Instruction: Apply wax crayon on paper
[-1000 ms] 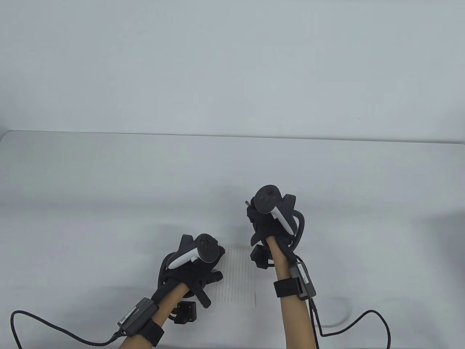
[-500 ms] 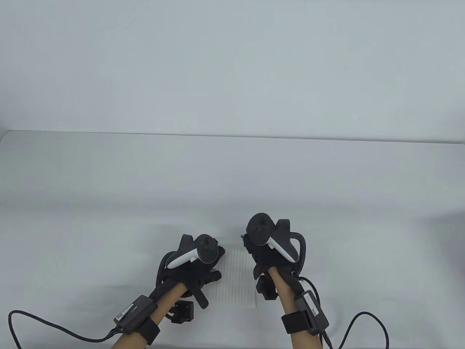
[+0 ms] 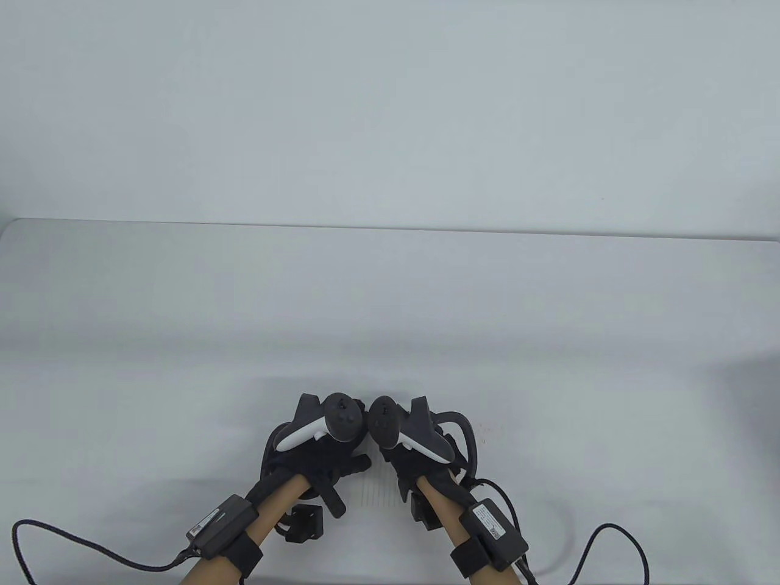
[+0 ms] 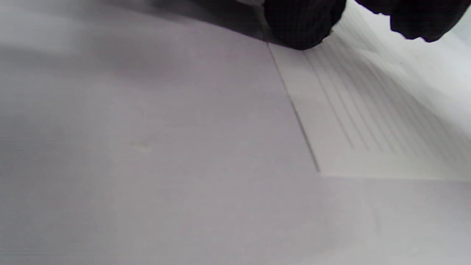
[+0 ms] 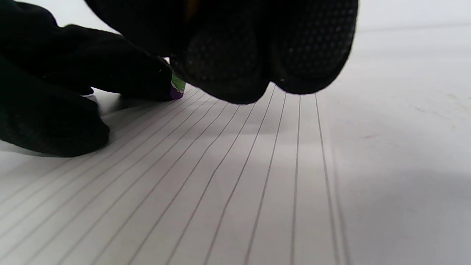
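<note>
- Now the crayon (image 5: 177, 87), purple tip below a green wrapper, sits at the lined paper (image 5: 206, 176), pinched in my right hand (image 3: 420, 454) fingers (image 5: 224, 73); low grip, I judge, for pressure on the stroke.
- Tip looks down on the sheet; contact not certain.
- My left hand (image 3: 323, 454) rests on the paper's left edge, fingertip (image 4: 300, 25) pressing near the corner, likely to stop it sliding.
- Paper lies near the table (image 3: 183, 317) front edge, mostly hidden under both hands from above.
- Trackers nearly touching; cables (image 3: 615, 536) trail behind the wrists.
</note>
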{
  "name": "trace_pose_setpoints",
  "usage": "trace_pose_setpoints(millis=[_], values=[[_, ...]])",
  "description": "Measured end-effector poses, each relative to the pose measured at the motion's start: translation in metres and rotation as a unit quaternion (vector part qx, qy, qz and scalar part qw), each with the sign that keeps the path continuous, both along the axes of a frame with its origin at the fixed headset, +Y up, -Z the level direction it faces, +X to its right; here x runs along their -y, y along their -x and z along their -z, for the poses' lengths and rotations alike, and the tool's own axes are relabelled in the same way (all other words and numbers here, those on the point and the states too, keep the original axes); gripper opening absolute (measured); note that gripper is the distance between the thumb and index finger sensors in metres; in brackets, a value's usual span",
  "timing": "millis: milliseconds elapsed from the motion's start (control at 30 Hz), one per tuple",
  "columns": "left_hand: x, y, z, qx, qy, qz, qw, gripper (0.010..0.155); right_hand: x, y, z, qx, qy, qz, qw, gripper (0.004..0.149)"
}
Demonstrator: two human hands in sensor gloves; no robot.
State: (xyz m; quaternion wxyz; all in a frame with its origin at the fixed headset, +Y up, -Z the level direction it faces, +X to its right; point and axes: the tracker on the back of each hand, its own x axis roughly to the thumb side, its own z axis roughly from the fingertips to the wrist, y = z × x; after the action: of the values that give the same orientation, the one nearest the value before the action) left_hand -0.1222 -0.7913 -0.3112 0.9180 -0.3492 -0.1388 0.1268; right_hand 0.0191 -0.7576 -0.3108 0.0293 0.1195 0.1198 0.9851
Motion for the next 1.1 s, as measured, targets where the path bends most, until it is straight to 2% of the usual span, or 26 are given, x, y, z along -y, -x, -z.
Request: trace_pose_setpoints(millis=[267,367,733,1100], values=[[-0.001,-0.002,0.000,0.005,-0.012,0.013,1.000,0.074,0.005,0.006,-0.004,-0.016,-0.016,-0.036,0.999,0.043],[-0.001,-0.002,0.000,0.007,-0.017,0.015,1.000,0.074,0.005,0.009,-0.007,-0.027,-0.039,-0.057,0.997,0.042],[0.001,-0.001,0.001,0.006,-0.011,0.014,1.000,0.074,0.005,0.017,-0.012,-0.049,-0.078,-0.099,0.991,0.042],[0.000,-0.001,0.000,0.009,-0.001,0.019,1.000,0.074,0.004,0.019,-0.015,-0.059,-0.062,-0.099,0.991,0.041]])
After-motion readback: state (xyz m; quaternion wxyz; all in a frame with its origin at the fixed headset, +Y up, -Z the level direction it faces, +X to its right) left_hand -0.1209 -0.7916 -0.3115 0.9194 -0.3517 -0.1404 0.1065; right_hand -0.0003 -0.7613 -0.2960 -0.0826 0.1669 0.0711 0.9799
